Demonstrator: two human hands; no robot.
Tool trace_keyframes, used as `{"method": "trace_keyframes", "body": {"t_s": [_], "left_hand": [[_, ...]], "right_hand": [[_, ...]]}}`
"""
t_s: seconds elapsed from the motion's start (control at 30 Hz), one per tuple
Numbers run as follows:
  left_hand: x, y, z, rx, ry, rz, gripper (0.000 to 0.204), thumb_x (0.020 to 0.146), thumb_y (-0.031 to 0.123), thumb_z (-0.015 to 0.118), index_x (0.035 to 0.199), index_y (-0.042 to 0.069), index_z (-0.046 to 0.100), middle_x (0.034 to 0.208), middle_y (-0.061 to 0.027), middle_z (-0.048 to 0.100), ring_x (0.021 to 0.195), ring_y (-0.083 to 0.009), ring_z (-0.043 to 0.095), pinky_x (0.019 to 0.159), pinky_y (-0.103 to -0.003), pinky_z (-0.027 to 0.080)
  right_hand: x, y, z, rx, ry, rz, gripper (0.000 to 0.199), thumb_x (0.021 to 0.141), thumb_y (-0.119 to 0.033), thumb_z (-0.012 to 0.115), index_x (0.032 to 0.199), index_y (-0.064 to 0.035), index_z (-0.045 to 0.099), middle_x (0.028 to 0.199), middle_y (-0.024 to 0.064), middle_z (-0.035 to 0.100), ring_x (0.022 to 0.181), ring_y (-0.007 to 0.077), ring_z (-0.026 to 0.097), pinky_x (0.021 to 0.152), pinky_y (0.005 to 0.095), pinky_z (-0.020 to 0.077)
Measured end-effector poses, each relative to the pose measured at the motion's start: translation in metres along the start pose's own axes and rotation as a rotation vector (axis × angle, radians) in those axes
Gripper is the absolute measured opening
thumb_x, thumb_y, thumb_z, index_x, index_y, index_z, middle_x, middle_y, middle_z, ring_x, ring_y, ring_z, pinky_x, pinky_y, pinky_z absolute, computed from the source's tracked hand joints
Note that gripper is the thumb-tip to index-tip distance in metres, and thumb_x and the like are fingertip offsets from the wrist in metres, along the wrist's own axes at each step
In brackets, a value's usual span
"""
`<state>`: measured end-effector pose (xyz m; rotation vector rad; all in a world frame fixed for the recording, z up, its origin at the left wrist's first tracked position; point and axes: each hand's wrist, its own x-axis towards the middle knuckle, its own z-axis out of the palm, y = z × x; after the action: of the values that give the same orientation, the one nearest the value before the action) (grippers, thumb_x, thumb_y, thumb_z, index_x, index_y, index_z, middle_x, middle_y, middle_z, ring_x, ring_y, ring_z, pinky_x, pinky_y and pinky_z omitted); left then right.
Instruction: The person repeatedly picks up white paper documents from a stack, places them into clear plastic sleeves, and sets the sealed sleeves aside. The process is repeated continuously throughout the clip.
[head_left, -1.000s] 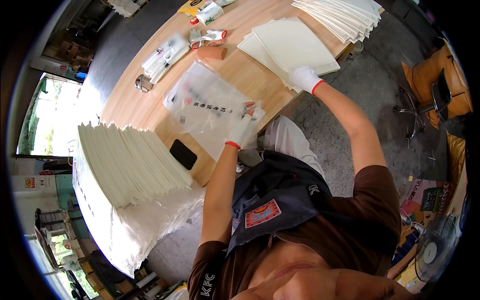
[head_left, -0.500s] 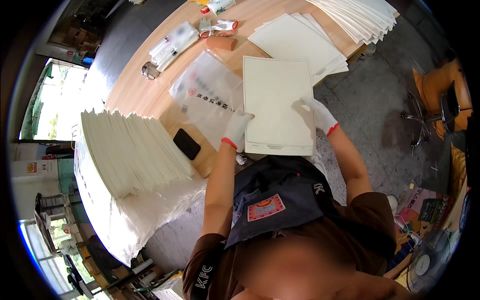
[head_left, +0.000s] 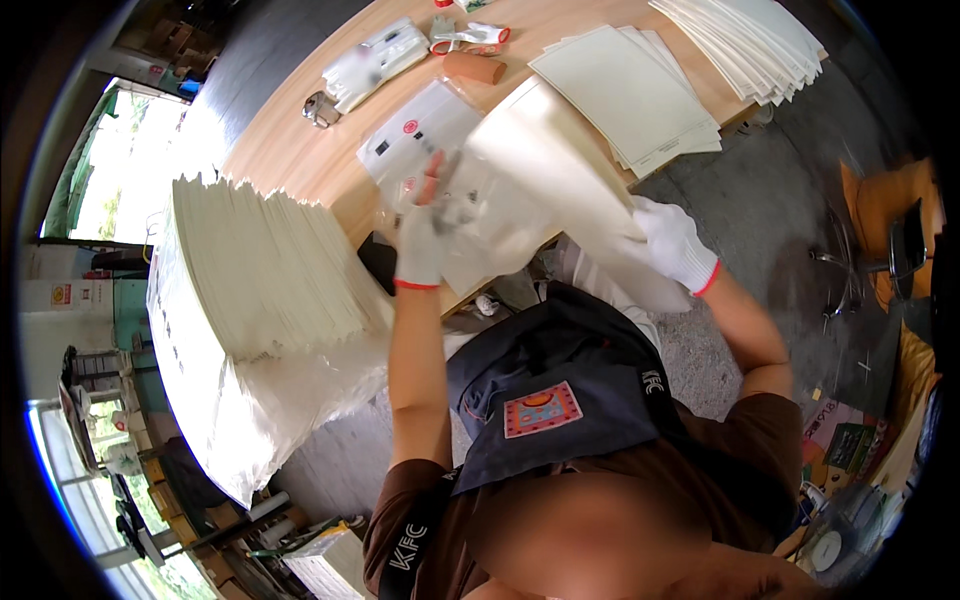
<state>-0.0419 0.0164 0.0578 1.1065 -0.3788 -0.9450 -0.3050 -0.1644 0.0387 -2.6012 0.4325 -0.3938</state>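
My right hand [head_left: 678,246], in a white glove with a red cuff, grips the lower right edge of some cream paper sheets [head_left: 560,150]. The sheets are tilted, bent and smeared by motion, with their far end on the table. My left hand [head_left: 425,235], gloved alike with bare fingertips, is at a clear printed plastic bag [head_left: 495,205]. Its fingers are blurred, so whether they pinch the bag cannot be made out. Part of the bag spreads rightward towards the sheets. Another printed bag part [head_left: 410,135] lies flat on the table beyond.
A tall paper stack [head_left: 270,270] in clear wrap stands at left, beside a black phone [head_left: 377,262]. Loose sheets [head_left: 630,95] and a fanned pile [head_left: 745,45] lie at far right. A metal object [head_left: 320,108], brown roll [head_left: 474,67] and gloves [head_left: 470,38] lie farther back.
My left hand has left the sheets' edge and moved up and left onto the plastic bag. My right hand has swung the sheets from upright in view to a slant, bending them.
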Motion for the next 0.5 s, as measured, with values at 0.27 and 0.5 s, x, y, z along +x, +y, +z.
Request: {"method": "trace_keyframes", "body": {"t_s": [0.27, 0.5], "left_hand": [[-0.058, 0.002, 0.028, 1.004, -0.407, 0.051, 0.063, 0.08, 0.012, 0.063, 0.14, 0.012, 0.042, 0.107, -0.0141, 0.061, 0.095, -0.0197, 0.057, 0.08, -0.032, 0.046], [-0.121, -0.107, -0.025, 0.891, -0.359, 0.902, 0.019, 0.082, 0.009, 0.062, 0.101, 0.009, 0.066, 0.084, -0.0084, 0.066, 0.063, -0.021, 0.062, 0.058, -0.03, 0.05]], "right_hand": [[0.053, -0.036, 0.035, -0.149, -0.36, -0.279, 0.031, 0.083, -0.036, 0.057, 0.079, -0.0062, 0.064, 0.078, 0.0202, 0.063, 0.065, 0.0339, 0.064, 0.057, 0.0406, 0.0499], [0.052, -0.023, 0.067, 1.346, -0.526, 0.53, 0.036, 0.084, -0.03, 0.065, 0.106, -0.0019, 0.064, 0.091, 0.0103, 0.066, 0.08, 0.0132, 0.062, 0.071, 0.0328, 0.0497]]}}
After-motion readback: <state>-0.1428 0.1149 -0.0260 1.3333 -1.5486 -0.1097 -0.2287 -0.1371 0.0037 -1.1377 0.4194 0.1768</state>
